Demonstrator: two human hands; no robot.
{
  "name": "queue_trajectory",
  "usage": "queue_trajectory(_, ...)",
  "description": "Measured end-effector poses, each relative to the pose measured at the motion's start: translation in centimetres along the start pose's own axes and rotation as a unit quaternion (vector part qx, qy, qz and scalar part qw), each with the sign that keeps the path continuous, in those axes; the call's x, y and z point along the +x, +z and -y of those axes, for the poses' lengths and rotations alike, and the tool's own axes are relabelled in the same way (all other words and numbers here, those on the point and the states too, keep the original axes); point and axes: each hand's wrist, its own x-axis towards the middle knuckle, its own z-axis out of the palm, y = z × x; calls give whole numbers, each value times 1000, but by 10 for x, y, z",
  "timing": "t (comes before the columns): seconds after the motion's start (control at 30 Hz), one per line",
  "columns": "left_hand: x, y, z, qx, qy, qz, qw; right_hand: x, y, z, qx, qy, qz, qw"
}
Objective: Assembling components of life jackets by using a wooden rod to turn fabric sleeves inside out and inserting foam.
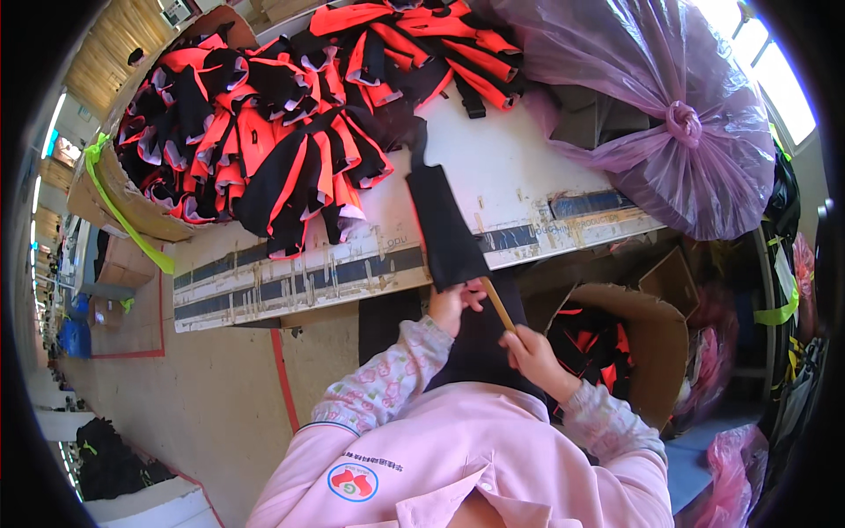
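Observation:
A long black fabric piece (447,224) with a narrow strap-like far end lies over the table's front edge. At its near end, my left hand (447,308) is closed on the lower edge, partly hidden by the cloth. My right hand (534,356) is wrapped round a thin wooden stick (499,304), which slants up to the fabric's near corner. Where the stick's far end lies is hidden by the fabric.
Bundles of black and orange-red fabric pieces (255,150) heap over a cardboard box and the white table (519,185). A tied pink plastic bag (682,123) sits at the far right. Below, a round cardboard container (662,348) holds more fabric pieces.

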Motion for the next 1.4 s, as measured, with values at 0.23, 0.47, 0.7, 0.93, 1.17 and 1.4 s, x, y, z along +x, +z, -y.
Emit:
queue_trajectory(0.23, 20, -5, -60, -17, 40, 26, 999, -1, -87, -27, -260, -178, -212, 925)
queue_trajectory(0.47, 1, 21, -17, 73, -55, 29, 995, 120, -174, 54, -498, -321, -373, 714)
queue_trajectory(0.7, 9, 10, -15, 39, -47, 50, 997, 223, -217, 124, -631, -351, -425, 546)
queue_trajectory(0.93, 7, 10, -16, 30, -48, 40, 998, 251, -216, 128, -702, -146, -319, 620)
queue_trajectory(1.17, 8, 10, -16, 24, -40, 50, 998, 243, -248, 118, -576, -260, -311, 710)
queue_trajectory(1.4, 8, 9, -17, 25, -38, 46, 998, 206, -242, 134, -454, -243, -326, 792)
